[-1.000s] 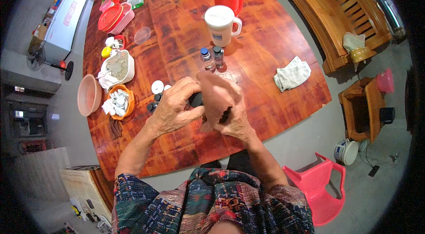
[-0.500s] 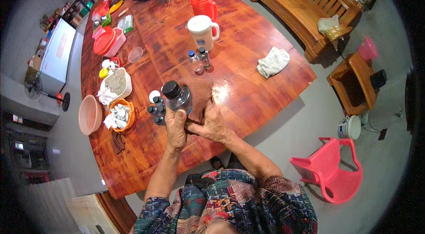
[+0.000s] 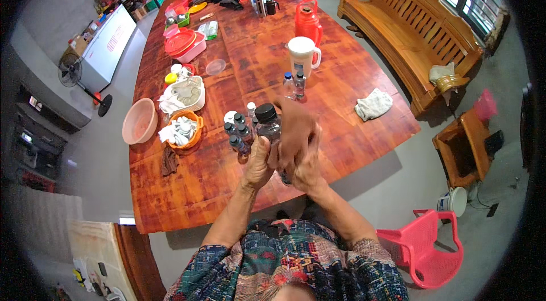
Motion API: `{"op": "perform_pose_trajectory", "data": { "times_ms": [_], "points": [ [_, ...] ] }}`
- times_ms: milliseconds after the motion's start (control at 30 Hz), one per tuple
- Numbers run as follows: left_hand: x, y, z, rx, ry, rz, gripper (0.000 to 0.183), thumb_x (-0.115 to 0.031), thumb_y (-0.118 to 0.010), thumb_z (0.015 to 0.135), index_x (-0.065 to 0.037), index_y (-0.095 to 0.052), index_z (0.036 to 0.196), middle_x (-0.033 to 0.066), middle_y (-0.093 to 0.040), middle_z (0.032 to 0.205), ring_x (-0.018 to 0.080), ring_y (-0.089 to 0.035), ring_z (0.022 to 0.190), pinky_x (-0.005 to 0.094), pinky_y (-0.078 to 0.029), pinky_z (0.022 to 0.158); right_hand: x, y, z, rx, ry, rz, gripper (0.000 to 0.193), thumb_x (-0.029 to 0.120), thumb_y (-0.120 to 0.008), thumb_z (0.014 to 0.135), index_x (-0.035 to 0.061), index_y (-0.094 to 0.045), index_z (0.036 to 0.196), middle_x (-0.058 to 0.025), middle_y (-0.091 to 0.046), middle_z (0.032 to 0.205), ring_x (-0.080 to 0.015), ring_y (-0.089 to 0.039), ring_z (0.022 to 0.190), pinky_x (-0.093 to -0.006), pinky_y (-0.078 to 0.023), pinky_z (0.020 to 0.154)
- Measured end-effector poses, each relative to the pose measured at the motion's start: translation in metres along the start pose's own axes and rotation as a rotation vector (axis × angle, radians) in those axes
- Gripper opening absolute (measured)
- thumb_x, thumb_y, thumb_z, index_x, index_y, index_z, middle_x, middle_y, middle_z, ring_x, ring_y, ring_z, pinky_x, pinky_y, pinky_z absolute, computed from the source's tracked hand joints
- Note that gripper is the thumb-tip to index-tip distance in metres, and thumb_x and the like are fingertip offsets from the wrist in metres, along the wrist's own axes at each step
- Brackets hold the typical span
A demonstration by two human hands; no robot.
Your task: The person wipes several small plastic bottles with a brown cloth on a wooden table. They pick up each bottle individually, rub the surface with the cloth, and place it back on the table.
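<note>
Over red table (image 3: 341,73), both hands (image 3: 287,153) clasp black-capped bottle (image 3: 267,122).

Both forearms come up from near edge, converging at centre. L hand (image 3: 259,159) curled in a grip, fingers wrapped, thumb up. R hand (image 3: 297,139) pressed against L, fingers blurred and spread toward far side, wrist bent; hands touching.

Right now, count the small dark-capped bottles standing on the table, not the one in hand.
About 6: two beside the white mug, four clustered left of the held bottle. Hands may hide more.
</note>
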State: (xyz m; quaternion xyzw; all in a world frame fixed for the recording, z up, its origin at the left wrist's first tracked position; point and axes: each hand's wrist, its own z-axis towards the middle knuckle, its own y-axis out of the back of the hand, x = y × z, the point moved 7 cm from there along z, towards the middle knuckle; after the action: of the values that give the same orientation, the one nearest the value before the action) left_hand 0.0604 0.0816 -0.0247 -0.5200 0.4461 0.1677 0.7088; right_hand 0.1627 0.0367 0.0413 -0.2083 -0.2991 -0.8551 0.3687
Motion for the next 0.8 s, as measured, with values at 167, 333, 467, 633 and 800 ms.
{"op": "perform_pose_trajectory", "data": {
  "times_ms": [167,333,467,633,800],
  "points": [
    [-0.01,-0.015,-0.009,0.023,-0.154,0.287,0.073,-0.05,-0.054,0.086,-0.003,-0.027,0.136,0.005,-0.041,0.126,0.0151,-0.039,0.116,0.0291,-0.034,0.097,-0.003,-0.015,0.064,0.276,-0.237,0.474,0.028,0.022,-0.05,0.088,0.0,-0.053,0.105,-0.0203,-0.048,0.107,-0.0349,-0.047,0.096,-0.0409,-0.038,0.082],
    [-0.027,-0.014,-0.018,-0.137,-0.331,0.315,0.068,-0.047,-0.054,0.087,-0.002,-0.031,0.133,0.0063,-0.047,0.121,0.0157,-0.045,0.11,0.0298,-0.037,0.094,0.006,-0.024,0.047,0.122,-0.387,0.481,0.033,0.024,-0.041,0.092,-0.0057,-0.053,0.099,-0.0228,-0.049,0.098,-0.0369,-0.047,0.095,-0.0401,-0.038,0.081],
    [-0.038,-0.004,-0.024,-0.163,-0.418,0.322,0.07,-0.048,-0.056,0.085,-0.002,-0.031,0.131,0.0077,-0.048,0.119,0.016,-0.046,0.109,0.0297,-0.038,0.093,0.031,-0.018,0.018,-0.088,-0.181,0.286,0.028,0.015,-0.05,0.089,-0.0073,-0.052,0.106,-0.0218,-0.043,0.114,-0.0343,-0.048,0.099,-0.0382,-0.04,0.085],
    [-0.052,0.011,-0.032,-0.22,-0.474,0.431,0.074,-0.051,-0.058,0.083,-0.001,-0.029,0.13,0.0093,-0.05,0.117,0.0164,-0.048,0.106,0.0307,-0.041,0.09,0.064,-0.016,0.0,-0.095,0.051,0.168,0.031,0.004,-0.055,0.082,-0.0073,-0.051,0.111,-0.0211,-0.041,0.116,-0.03,-0.048,0.105,-0.0343,-0.04,0.089],
    [-0.06,-0.008,-0.039,-0.159,-0.456,0.544,0.079,-0.061,-0.057,0.077,-0.002,-0.037,0.124,0.0064,-0.049,0.108,0.0157,-0.046,0.102,0.0296,-0.039,0.089,0.022,-0.038,0.037,0.21,-0.31,0.578,0.022,0.005,-0.044,0.084,-0.0057,-0.055,0.1,-0.0158,-0.051,0.1,-0.0282,-0.052,0.09,-0.0328,-0.042,0.08]
  ]
}}
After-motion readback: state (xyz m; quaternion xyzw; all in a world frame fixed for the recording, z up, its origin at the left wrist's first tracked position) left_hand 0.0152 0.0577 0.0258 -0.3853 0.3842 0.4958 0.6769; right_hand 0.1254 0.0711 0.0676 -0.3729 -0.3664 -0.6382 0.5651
